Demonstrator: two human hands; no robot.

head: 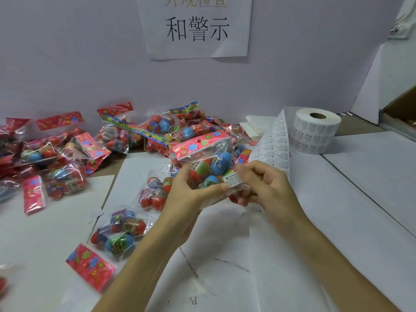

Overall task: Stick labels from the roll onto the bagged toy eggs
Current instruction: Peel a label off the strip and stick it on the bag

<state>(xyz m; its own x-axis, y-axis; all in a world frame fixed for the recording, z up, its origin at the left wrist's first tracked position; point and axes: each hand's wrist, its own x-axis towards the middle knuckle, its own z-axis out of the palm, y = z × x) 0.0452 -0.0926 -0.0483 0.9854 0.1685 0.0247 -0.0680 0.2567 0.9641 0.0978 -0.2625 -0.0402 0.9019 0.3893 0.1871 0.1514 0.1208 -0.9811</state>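
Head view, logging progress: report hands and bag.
Left hand grips bagged eggs. Right hand pinches them beside stuck warning label. Label strip from roll arcs behind right hand; nothing blocking.

Held bag [207, 163] sat at centre, left hand [189, 199] gripping it from 7 o'clock and right hand [267, 188] pinching it from 4. Label roll [315, 131] stood on table [360, 176] at 2, with label strip [274, 140] running down behind right hand. Bag pile [135, 131] lay at 10, loose bags [121, 230] at 8, and wall sign [195, 25] at 12.
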